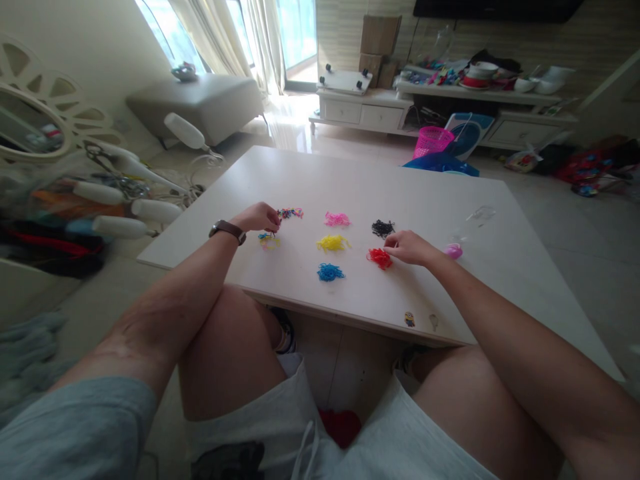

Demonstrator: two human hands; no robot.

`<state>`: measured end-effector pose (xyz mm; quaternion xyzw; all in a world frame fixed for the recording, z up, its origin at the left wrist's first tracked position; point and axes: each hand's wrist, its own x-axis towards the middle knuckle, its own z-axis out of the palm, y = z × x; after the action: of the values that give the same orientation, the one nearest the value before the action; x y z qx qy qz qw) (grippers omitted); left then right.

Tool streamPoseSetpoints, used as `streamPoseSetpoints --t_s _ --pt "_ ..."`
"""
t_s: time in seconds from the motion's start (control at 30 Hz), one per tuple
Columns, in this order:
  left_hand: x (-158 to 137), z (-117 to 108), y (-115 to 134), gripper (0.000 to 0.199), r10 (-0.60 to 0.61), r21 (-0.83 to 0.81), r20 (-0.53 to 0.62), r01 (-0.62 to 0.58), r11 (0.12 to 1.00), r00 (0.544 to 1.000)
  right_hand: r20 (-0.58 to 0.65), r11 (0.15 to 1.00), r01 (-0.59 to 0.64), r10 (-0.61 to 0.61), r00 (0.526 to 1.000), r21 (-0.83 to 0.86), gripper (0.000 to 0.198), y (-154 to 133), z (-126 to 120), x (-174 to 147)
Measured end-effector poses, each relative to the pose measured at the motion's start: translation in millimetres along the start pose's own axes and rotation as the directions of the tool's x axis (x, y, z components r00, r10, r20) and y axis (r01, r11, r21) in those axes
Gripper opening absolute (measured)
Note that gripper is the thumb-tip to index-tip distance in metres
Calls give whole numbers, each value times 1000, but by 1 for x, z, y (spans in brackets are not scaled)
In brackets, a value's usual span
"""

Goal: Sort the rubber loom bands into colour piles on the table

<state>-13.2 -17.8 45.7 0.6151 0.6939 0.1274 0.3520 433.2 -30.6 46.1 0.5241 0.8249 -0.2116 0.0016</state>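
Note:
My left hand [259,219] is closed in a pinch, with a thin dark rubber band [273,235] showing under its fingertips. Beside it lie a pile of mixed-colour rubber bands [292,213] and a smaller loose group of blue, yellow and pink bands [269,242]. The fingertips of my right hand [407,247] are pressed together at the right edge of a red rubber band pile [380,259]; what they pinch is hidden. Just behind is a black pile [383,229]. Pink [337,219], yellow [333,243] and blue [331,272] piles form a column between my hands.
On the white table [425,193], a pink object [454,251] and a clear plastic piece [481,213] lie right of my right hand. A small yellow-and-blue figure [409,319] sits near the front edge. A white lamp-like fixture [150,210] stands at the left.

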Motion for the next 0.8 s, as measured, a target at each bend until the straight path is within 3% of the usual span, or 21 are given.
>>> streamPoseSetpoints --t_s 0.17,0.3,0.57,0.8 --pt "2 3 -2 27 -31 -148 30 35 988 999 6 1000 -1 2 1000 -1 19 0 0 1" --pt "4 3 -4 28 -20 -150 17 23 988 1000 -4 1000 0 0 1000 -1 18 1 1 2" --pt "8 2 -8 20 64 132 103 -78 988 993 -22 1000 11 -11 1000 -10 17 1 2 2" --pt "7 6 -1 14 95 202 240 -145 969 966 -27 1000 10 -10 1000 -2 17 2 2 2"
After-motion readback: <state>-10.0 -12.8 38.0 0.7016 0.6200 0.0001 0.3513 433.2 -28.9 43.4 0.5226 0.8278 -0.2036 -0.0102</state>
